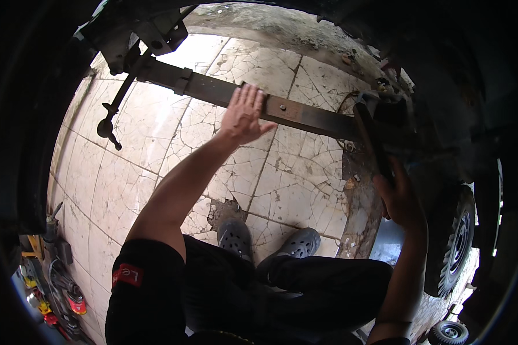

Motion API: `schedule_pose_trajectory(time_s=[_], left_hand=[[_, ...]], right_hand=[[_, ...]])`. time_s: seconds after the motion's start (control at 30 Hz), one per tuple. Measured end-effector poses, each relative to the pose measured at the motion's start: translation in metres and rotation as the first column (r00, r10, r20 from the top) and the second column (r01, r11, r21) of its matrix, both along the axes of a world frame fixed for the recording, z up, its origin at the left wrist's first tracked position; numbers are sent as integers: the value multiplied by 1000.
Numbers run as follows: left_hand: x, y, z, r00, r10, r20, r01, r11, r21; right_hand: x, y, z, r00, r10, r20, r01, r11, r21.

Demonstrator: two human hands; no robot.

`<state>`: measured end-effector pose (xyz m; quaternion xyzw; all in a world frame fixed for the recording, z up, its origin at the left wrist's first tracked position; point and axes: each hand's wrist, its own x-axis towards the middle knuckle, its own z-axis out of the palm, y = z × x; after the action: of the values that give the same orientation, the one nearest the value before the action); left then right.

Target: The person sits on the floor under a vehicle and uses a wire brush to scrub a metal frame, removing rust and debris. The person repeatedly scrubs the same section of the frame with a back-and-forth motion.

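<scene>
A long dark leaf spring [322, 119] runs across the upper part of the view, with a bolt head [282, 107] near its middle and a clip band [182, 81] farther left. My left hand [244, 117] lies on it with straight fingers, thumb apart, just left of the bolt. At the right, my right hand [398, 195] has its fingers wrapped round the near end of a dark, straight bar [369, 135]. The bar's far end reaches up to the spring's right part; whether they touch I cannot tell. Shadow hides part of the right fingers.
Cracked pale tiles [213, 167] make up the floor, with a broken patch by my grey clogs [234, 238]. A rod with a ball-shaped joint [105, 127] hangs at the upper left. Tools [63, 282] lie at the lower left. A tyre [457, 241] stands at the right.
</scene>
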<state>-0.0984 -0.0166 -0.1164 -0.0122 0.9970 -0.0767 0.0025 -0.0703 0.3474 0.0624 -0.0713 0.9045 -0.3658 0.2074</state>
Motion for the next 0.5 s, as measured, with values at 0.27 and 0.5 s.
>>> schedule_pose_trajectory(time_s=[0.27, 0.5], left_hand=[[-6, -38, 17, 989, 144, -17, -144, 989, -43], [3, 23, 10, 990, -107, 96, 105, 994, 22]], right_hand=[[1, 0, 0, 999, -31, 33, 29, 998, 47], [-6, -3, -3, 1000, -8, 8, 7, 995, 99]])
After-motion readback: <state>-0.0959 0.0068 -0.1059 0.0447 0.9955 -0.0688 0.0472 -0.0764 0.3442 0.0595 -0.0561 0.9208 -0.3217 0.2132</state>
